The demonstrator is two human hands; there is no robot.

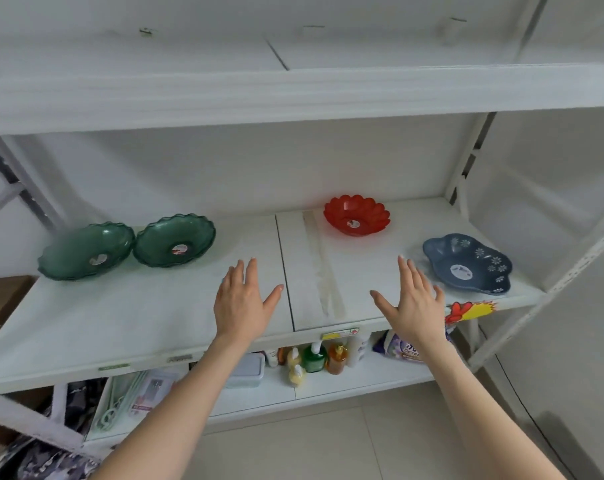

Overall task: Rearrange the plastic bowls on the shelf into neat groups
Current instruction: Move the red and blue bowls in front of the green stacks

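Bowls (174, 240) carry unreadable center stickers; both hands (241, 304) hover empty.

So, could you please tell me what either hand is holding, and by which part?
Nothing is held: the left hand and right hand are both open and empty above the shelf.

White shelf (137, 317), streaked with a pale brownish stain right of centre. Two translucent dark green bowls (86, 251) (174, 240) with scalloped rims, each bearing a small white sticker. One red petal-edged bowl (356, 215), sticker at its middle. One slate-blue bowl (467, 263), scattered with white daisy-like flowers along one side.
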